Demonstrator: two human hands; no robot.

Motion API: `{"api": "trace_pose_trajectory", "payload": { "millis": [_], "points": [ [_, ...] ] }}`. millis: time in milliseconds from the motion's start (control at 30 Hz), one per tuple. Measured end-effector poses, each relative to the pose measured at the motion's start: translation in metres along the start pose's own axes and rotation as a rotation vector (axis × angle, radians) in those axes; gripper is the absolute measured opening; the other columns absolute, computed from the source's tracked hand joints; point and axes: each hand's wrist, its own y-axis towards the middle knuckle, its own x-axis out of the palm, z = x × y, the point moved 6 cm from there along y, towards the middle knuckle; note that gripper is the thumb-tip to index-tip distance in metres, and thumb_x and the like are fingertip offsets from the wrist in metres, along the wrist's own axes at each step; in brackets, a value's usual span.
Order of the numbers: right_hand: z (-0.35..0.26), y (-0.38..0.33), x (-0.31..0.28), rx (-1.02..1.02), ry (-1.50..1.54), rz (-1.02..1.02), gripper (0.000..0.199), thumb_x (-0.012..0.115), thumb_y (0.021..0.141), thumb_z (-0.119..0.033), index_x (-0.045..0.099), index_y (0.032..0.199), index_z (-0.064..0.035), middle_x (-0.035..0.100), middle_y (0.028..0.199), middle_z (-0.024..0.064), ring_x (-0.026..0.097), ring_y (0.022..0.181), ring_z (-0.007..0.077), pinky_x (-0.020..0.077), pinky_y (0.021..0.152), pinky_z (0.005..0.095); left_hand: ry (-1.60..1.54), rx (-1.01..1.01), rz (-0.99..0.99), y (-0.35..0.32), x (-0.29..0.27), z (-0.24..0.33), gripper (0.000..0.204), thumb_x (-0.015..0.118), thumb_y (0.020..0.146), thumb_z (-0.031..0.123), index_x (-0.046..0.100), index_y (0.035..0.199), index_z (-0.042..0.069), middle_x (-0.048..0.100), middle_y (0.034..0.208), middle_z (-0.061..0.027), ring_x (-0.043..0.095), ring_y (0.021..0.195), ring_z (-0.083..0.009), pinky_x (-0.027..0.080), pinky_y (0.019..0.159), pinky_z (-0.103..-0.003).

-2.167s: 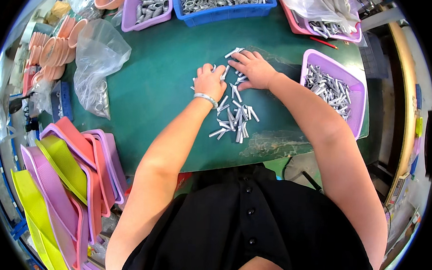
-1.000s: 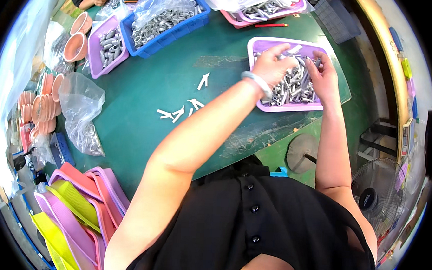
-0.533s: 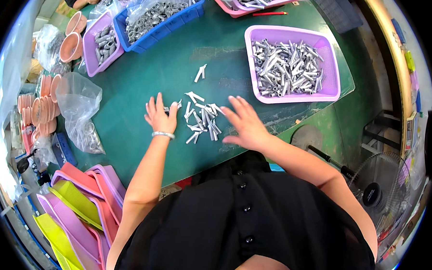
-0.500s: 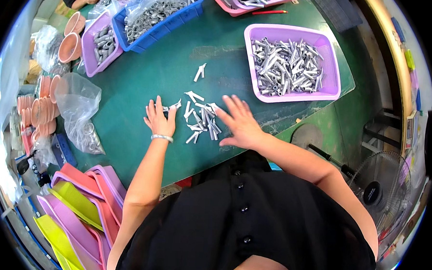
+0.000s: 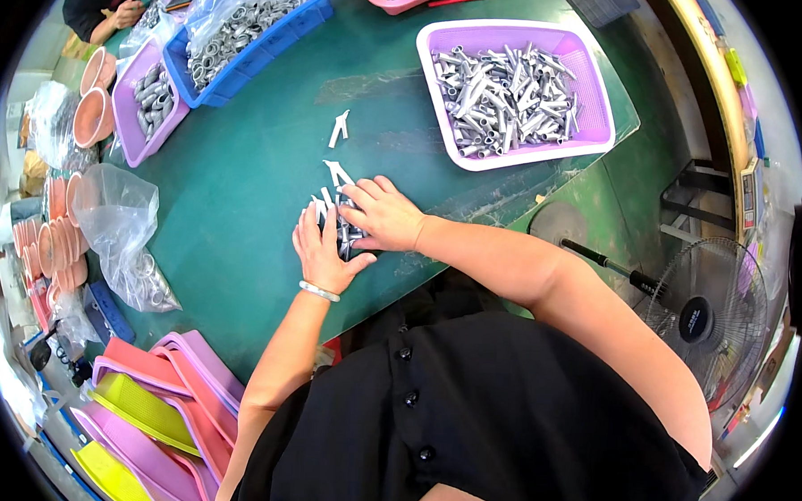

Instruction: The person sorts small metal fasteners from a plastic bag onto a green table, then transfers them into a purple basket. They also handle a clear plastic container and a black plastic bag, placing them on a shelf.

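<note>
A small pile of grey metal Y-shaped tube pieces [image 5: 352, 234] lies on the green table, partly hidden under my hands. My left hand [image 5: 323, 256] rests against its left side, fingers stretched out and thumb apart, with a pale bracelet on the wrist. From the right, my right hand [image 5: 386, 218] lies over the pile, palm down with its fingers extended. Just beyond the fingertips is a loose piece [image 5: 337, 172], and farther off another single piece [image 5: 339, 128]. A purple basket [image 5: 597, 75] at the far right holds many similar pieces.
At the far left stand a blue crate [image 5: 271, 55] of metal rings and a purple basket [image 5: 135, 156] of grey parts. A clear bag [image 5: 121, 211] lies on the left. Stacked plastic trays [image 5: 157, 410] are at lower left, a fan [image 5: 707, 322] at right. Another person's hand [image 5: 128, 13] shows far left.
Both hands have come together on the pile: the right moved left over it, the left moved in against it. The pieces are gathered closer. The whole view has shifted a little.
</note>
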Motion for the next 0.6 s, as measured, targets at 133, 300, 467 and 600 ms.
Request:
{"api": "trace_pose_trajectory", "payload": {
  "millis": [133, 300, 467, 600],
  "points": [
    [0.002, 0.000, -0.006, -0.007, -0.006, 0.003, 0.049, 0.073, 0.059, -0.039, 0.057, 0.095, -0.0096, 0.047, 0.111, 0.0111, 0.045, 0.099, 0.0277, 0.0368, 0.082, 0.0402, 0.071, -0.092, -0.019, 0.001, 0.008, 0.000, 0.092, 0.075, 0.056, 0.045, 0.037, 0.130, 0.006, 0.031, 0.132, -0.0212, 0.031, 0.119, -0.0389, 0.026, 0.097, -0.048],
    [0.005, -0.003, -0.005, 0.044, 0.022, -0.013, 0.047, 0.072, 0.058, -0.039, 0.057, 0.093, -0.0115, 0.048, 0.104, 0.0093, 0.047, 0.093, 0.0260, 0.0406, 0.075, 0.0370, -0.004, -0.089, 0.085, 0.003, 0.006, 0.002, 0.068, 0.077, 0.058, 0.026, 0.051, 0.120, 0.017, 0.035, 0.128, -0.0197, 0.038, 0.111, -0.0377, 0.031, 0.092, -0.046],
    [0.009, -0.004, -0.004, 0.032, 0.065, 0.054, 0.044, 0.072, 0.061, -0.034, 0.057, 0.094, -0.0105, 0.047, 0.101, 0.0105, 0.050, 0.090, 0.0275, 0.0457, 0.071, 0.0367, -0.040, -0.072, 0.100, 0.008, 0.005, 0.001, 0.062, 0.078, 0.057, 0.023, 0.056, 0.114, 0.018, 0.038, 0.124, -0.0184, 0.040, 0.108, -0.0369, 0.033, 0.090, -0.046],
    [0.013, -0.001, 0.002, 0.088, 0.205, -0.081, 0.038, 0.072, 0.064, -0.029, 0.058, 0.094, -0.0106, 0.046, 0.098, 0.0139, 0.055, 0.086, 0.0306, 0.0482, 0.071, 0.0390, -0.056, -0.098, 0.115, 0.012, 0.001, 0.003, 0.057, 0.078, 0.058, 0.019, 0.057, 0.111, 0.014, 0.041, 0.121, -0.0181, 0.042, 0.105, -0.0362, 0.036, 0.088, -0.044]
  ]
}}
